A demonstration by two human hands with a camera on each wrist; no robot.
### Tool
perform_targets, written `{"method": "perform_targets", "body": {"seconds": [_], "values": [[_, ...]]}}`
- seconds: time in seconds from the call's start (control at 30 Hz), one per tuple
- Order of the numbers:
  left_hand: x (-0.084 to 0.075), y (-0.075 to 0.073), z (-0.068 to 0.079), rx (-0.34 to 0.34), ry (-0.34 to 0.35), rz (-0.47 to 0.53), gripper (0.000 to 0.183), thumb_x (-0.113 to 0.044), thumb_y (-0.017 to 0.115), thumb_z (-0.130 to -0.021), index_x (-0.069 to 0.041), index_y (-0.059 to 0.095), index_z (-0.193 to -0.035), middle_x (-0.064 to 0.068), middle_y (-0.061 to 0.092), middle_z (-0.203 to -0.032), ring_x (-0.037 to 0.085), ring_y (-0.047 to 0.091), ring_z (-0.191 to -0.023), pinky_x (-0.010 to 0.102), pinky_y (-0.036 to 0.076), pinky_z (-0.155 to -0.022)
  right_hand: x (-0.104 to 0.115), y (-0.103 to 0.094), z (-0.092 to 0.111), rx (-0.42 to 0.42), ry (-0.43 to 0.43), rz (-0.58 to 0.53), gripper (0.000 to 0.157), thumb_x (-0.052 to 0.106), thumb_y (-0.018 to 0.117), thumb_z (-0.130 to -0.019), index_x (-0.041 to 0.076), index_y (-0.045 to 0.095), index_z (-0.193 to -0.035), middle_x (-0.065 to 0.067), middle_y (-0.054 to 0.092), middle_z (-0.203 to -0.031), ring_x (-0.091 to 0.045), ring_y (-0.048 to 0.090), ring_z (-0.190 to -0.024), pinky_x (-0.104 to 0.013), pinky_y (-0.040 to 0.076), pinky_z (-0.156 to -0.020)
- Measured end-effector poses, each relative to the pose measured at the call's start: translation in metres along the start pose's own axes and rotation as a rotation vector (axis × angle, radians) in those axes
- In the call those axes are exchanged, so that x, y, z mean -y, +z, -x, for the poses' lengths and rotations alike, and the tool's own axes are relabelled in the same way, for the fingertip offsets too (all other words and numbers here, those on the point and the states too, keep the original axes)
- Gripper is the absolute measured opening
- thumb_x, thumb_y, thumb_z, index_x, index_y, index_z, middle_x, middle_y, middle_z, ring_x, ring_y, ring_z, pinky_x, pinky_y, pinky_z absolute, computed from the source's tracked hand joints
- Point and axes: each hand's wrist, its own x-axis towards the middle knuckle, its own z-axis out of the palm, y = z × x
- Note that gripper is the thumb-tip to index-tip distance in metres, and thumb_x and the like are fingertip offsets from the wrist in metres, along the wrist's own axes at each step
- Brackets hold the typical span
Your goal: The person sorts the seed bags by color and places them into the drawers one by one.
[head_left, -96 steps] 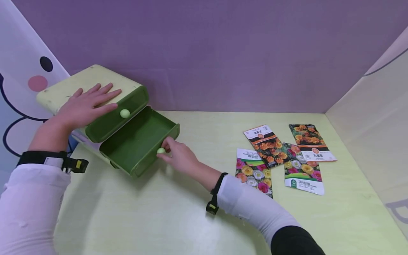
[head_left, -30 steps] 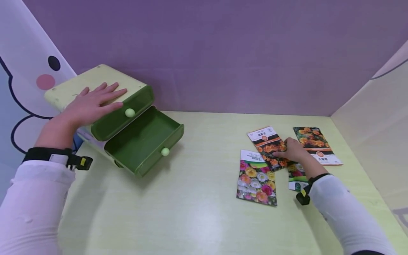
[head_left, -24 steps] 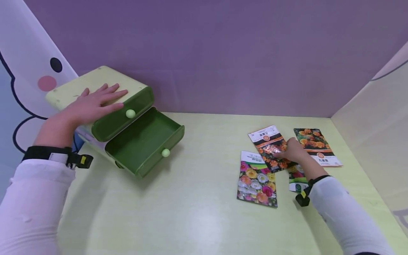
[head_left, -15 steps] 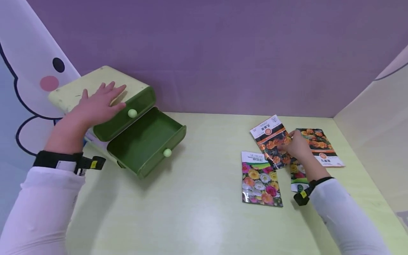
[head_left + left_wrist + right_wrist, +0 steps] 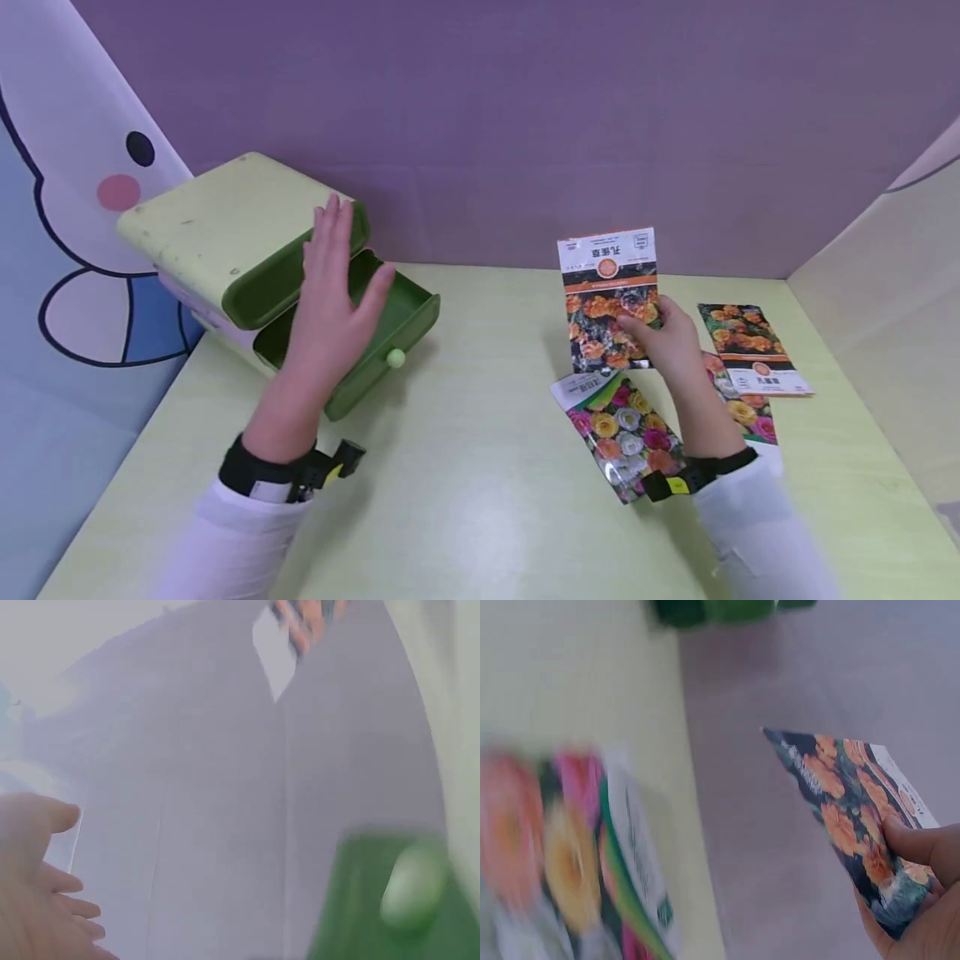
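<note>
My right hand [image 5: 671, 342] pinches an orange-flowered seed packet [image 5: 611, 304] at its lower right side, thumb on the front; it is raised off the table, and the right wrist view shows the same packet [image 5: 847, 817]. Below it lies a seed packet with mixed-colour flowers [image 5: 626, 433], turned askew. My left hand [image 5: 326, 308], fingers straight and thumb spread, is in the air in front of the two-drawer box [image 5: 240, 225]. The lower green drawer [image 5: 416, 321] is pulled out, partly hidden behind that hand. In the left wrist view, the left hand [image 5: 45, 885] holds nothing.
At the right of the table [image 5: 480, 467], another orange-flowered packet [image 5: 750, 346] overlaps a second mixed-flower packet [image 5: 753, 412]. A purple backdrop [image 5: 510, 133] stands behind the table. A pale green knob [image 5: 396, 358] sticks out from the lower drawer.
My right hand went from the drawer knob to the packets and lifted an orange-flowered one. The mixed-flower packet beneath has turned. My left hand came off the box top and moved right.
</note>
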Motion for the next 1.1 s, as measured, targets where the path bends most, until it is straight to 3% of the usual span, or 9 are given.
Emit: {"method": "perform_targets", "body": {"seconds": [0.1,0.23,0.37,0.57,0.67,0.77,0.87,1.1], "values": [[-0.013,0.021,0.016,-0.005,0.012,0.109,0.071,-0.029,0.051,-0.094,-0.011,0.009,-0.149,0.006,0.006,-0.157,0.017,0.000,-0.140,0.055,0.012,-0.113,0.014,0.013,0.018,0.077,-0.009,-0.078,0.067,0.042,0.058,-0.087,0.005,0.036,-0.138,-0.021,0.050,-0.131,-0.034,0.050,-0.113,-0.050,0.046,-0.093],[-0.025,0.048,0.035,0.034,-0.023,0.248,0.072,-0.025,0.053,-0.093,-0.012,0.010,-0.149,0.011,0.012,-0.156,0.021,0.010,-0.140,0.059,0.019,-0.109,0.025,0.029,0.041,0.143,-0.025,-0.158,0.064,0.041,0.057,-0.087,0.006,0.036,-0.136,-0.019,0.057,-0.122,-0.029,0.058,-0.102,-0.042,0.051,-0.087],[-0.027,0.070,0.048,0.082,-0.116,0.387,0.069,-0.025,0.053,-0.094,-0.015,0.014,-0.149,0.011,0.016,-0.155,0.023,0.015,-0.138,0.061,0.022,-0.108,0.032,0.041,0.057,0.178,-0.050,-0.189,0.062,0.040,0.057,-0.088,0.006,0.036,-0.136,-0.019,0.058,-0.121,-0.029,0.060,-0.100,-0.043,0.053,-0.084],[-0.029,0.093,0.060,0.185,-0.246,0.658,0.066,-0.022,0.052,-0.095,-0.009,0.014,-0.148,0.013,0.022,-0.153,0.021,0.022,-0.136,0.046,0.022,-0.112,0.042,0.051,0.073,0.254,-0.078,-0.189,0.063,0.038,0.057,-0.089,0.006,0.033,-0.136,-0.022,0.055,-0.123,-0.033,0.058,-0.104,-0.050,0.050,-0.089],[-0.033,0.100,0.061,0.264,-0.333,0.831,0.066,-0.018,0.052,-0.094,-0.006,0.014,-0.147,0.021,0.030,-0.148,0.026,0.033,-0.132,0.047,0.030,-0.108,0.042,0.054,0.077,0.286,-0.113,-0.175,0.061,0.037,0.058,-0.089,0.006,0.034,-0.135,-0.022,0.056,-0.122,-0.033,0.058,-0.102,-0.051,0.050,-0.088],[-0.036,0.103,0.063,0.311,-0.395,0.943,0.062,-0.015,0.053,-0.094,-0.004,0.020,-0.145,0.027,0.045,-0.135,0.033,0.049,-0.119,0.049,0.043,-0.098,0.038,0.058,0.078,0.322,-0.155,-0.149,0.060,0.037,0.058,-0.089,0.005,0.034,-0.133,-0.022,0.057,-0.119,-0.032,0.060,-0.100,-0.050,0.052,-0.085],[-0.037,0.105,0.065,0.331,-0.432,0.937,0.053,-0.015,0.054,-0.093,-0.004,0.032,-0.140,0.027,0.056,-0.123,0.031,0.059,-0.104,0.045,0.052,-0.087,0.036,0.060,0.079,0.378,-0.191,-0.132,0.060,0.038,0.057,-0.089,0.005,0.033,-0.133,-0.021,0.057,-0.118,-0.031,0.060,-0.099,-0.049,0.053,-0.084],[-0.035,0.106,0.068,0.333,-0.515,0.822,0.043,-0.020,0.061,-0.089,-0.005,0.049,-0.127,0.020,0.065,-0.113,0.025,0.065,-0.094,0.043,0.055,-0.081,0.037,0.064,0.084,0.475,-0.197,-0.085,0.057,0.040,0.056,-0.089,0.006,0.034,-0.129,-0.018,0.060,-0.114,-0.027,0.062,-0.097,-0.046,0.055,-0.082]]}}
